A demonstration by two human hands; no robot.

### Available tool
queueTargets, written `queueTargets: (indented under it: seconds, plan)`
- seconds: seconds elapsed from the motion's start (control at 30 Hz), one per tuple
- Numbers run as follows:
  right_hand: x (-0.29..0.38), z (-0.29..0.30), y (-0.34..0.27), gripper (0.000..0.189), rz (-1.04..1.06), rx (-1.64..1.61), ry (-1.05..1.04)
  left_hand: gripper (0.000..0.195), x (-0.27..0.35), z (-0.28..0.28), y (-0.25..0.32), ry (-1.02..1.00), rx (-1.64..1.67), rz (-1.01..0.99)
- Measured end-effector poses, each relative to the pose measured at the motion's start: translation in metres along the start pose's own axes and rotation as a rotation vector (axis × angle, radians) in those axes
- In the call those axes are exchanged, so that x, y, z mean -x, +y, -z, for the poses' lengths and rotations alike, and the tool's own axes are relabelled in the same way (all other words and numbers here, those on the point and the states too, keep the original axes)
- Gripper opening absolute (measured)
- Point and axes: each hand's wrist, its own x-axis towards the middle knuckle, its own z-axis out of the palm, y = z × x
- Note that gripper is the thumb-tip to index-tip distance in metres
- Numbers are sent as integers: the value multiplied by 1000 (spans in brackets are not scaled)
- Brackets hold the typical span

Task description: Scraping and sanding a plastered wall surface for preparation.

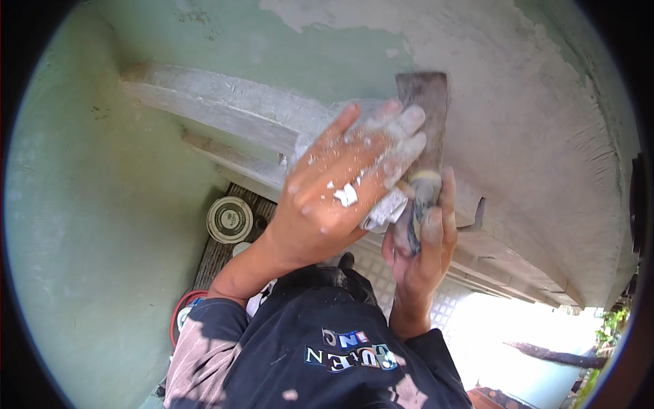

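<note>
My right hand [431, 245] grips the dark, dust-covered handle [423, 199] of a broad-bladed scraper. Its wide, stained metal blade [423, 112] points up towards the patchy wall. Beside and partly over the blade is my left hand [342, 174], fingers stretched out and whitened with powder. White flakes [346, 195] lie on the back of that hand. A folded grey-white sheet [387, 208], perhaps sandpaper, juts out at its thumb side, held against the palm. The left palm is hidden, and whether its fingertips touch the blade is unclear.
The wall [317, 56] is green with bare grey patches. Concrete ledges [219, 99] project below it. A lidded paint tub [230, 220] stands on a ridged dark surface at lower left, near a red hose or rim [176, 317]. A bent metal piece [477, 214] sticks out on the right.
</note>
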Motion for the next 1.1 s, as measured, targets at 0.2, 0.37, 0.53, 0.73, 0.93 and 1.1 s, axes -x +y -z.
queueTargets:
  seconds: [0.2,0.37,0.53,0.73,0.93,1.1]
  plan:
    - [13,-1,-8,70,-41,2,48,56,6,-4,0,-51,12,8]
    - [19,12,5,66,3,-64,-1,57,9,-3,2,-13,72,2]
    - [16,26,12,58,103,172,-19,56,16,-14,5,-14,110,61]
    - [10,11,-13,53,51,209,33,61,10,-16,1,44,68,26]
    - [-2,6,-30,61,61,311,-54,52,2,-13,1,81,36,25]
    - [12,10,-13,61,79,334,26,47,10,-7,5,-25,23,5]
